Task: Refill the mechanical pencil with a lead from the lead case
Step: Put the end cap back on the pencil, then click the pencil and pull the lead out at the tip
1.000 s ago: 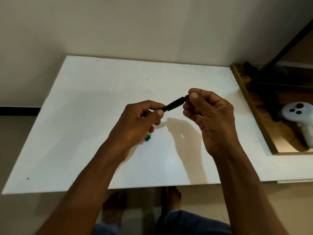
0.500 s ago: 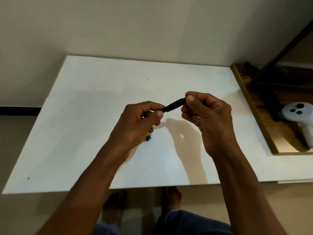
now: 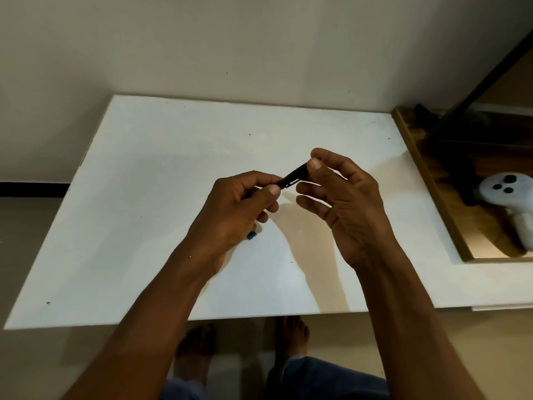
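Observation:
A black mechanical pencil is held above the middle of the white table. My left hand grips its lower part between thumb and fingers. My right hand pinches the pencil's upper end with thumb and forefinger, its other fingers spread apart. A small teal piece, probably the end of the lead case, shows on the table just under my left hand; the rest of it is hidden by the hand.
A wooden tray adjoins the table's right side, holding a white controller and dark objects. A wall runs behind the table. My bare feet are under the near edge.
My right hand's lower fingers have spread open, leaving thumb and forefinger on the pencil's end. The pencil and my left hand have stayed nearly in place.

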